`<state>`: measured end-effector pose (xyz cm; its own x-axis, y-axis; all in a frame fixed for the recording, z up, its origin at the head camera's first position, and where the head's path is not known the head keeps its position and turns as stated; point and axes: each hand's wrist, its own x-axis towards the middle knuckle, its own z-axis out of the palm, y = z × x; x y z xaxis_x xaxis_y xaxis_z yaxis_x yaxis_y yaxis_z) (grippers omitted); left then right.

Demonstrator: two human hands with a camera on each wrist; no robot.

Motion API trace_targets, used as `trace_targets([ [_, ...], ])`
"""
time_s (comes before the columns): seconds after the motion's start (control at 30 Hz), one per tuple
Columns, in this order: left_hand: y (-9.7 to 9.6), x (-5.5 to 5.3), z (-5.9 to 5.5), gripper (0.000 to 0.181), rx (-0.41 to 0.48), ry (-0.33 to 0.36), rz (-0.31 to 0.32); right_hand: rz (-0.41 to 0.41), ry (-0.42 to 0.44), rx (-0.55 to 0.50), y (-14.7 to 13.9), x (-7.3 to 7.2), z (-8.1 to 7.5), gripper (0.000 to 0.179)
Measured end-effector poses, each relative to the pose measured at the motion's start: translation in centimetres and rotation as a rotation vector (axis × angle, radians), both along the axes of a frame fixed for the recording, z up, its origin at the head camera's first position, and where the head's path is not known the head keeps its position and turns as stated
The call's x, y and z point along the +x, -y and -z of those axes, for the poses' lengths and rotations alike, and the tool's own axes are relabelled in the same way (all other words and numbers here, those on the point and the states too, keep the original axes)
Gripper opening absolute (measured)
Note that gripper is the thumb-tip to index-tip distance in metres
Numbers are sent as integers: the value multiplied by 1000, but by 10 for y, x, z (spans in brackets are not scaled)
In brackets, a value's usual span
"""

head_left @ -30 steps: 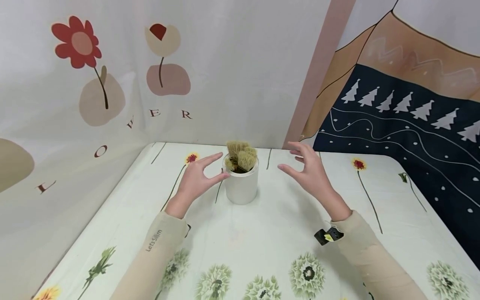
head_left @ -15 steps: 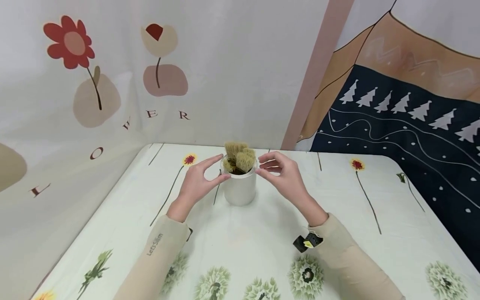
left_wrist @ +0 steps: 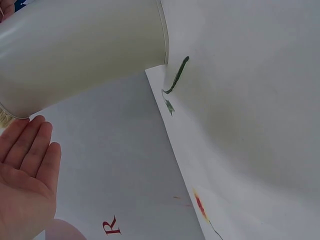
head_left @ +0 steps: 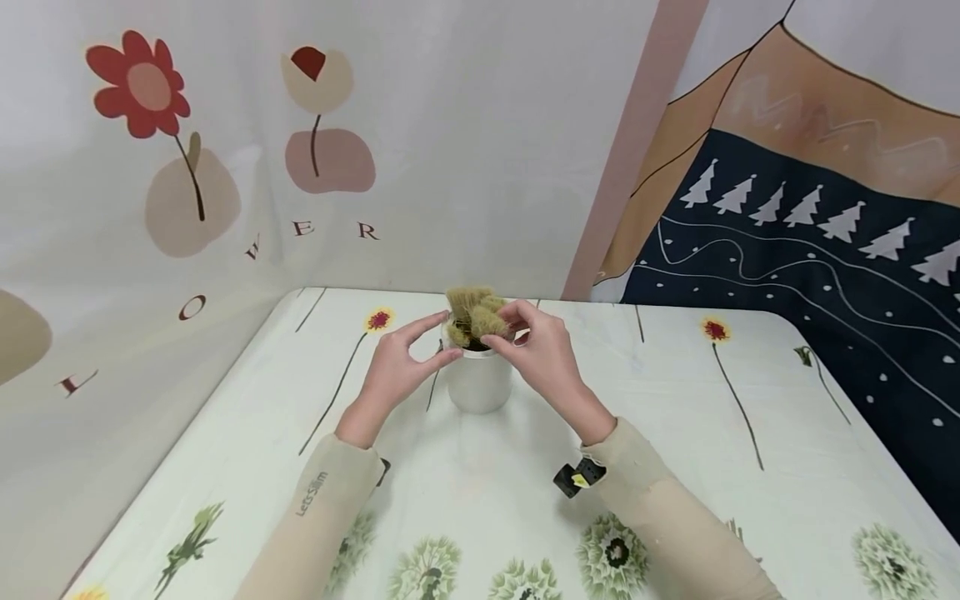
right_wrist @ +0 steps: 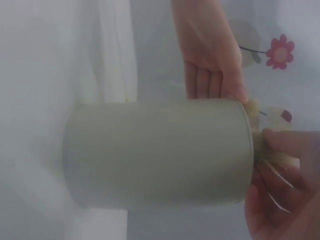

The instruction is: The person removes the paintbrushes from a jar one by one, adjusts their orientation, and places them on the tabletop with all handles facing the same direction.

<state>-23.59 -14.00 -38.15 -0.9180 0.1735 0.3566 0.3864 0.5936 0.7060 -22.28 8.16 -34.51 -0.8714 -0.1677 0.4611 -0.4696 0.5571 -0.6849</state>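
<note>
A white cylindrical pot (head_left: 480,387) stands upright on the table, with several bristly, straw-coloured dried grass tufts (head_left: 467,302) sticking out of its top. My left hand (head_left: 392,362) is at the pot's left rim, fingers and thumb extended; in the left wrist view its fingertips lie right by the rim. At the right side of the opening, my right hand (head_left: 549,354) pinches a tuft between thumb and fingers. The right wrist view shows thin pale strands (right_wrist: 277,172) between those fingers. Inside the pot, the lower ends of the tufts are hidden.
A white cloth printed with flowers and stems covers the table (head_left: 480,492). Behind it hangs a light curtain (head_left: 465,167) with flower prints, and a dark blue printed cloth (head_left: 795,242) stands at the right.
My right hand has moved left from beside the pot to the tufts, and its thumb and fingers have closed on one. The left hand stays at the rim.
</note>
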Motion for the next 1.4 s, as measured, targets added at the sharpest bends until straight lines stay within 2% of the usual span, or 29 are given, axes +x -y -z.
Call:
trace_targets([
  [0.23, 0, 1, -1, 61, 0, 22, -1, 15, -15, 10, 1, -1, -4, 22],
  [0.47, 0, 2, -3, 62, 0, 39, 2, 2, -40, -58, -2, -2, -21, 21],
  [0.73, -1, 0, -2, 62, 5, 51, 2, -34, -79, -189, -12, -3, -51, 25],
  [1.03, 0, 0, -1, 62, 3, 60, 3, -74, -135, -433, -31, -7, -74, 36],
  [1.2, -1, 0, -1, 62, 3, 69, 3, -18, -180, -486, -43, -10, -80, 38],
  [1.4, 0, 1, -1, 62, 4, 61, 4, 26, -193, -519, -56, -13, -84, 36],
])
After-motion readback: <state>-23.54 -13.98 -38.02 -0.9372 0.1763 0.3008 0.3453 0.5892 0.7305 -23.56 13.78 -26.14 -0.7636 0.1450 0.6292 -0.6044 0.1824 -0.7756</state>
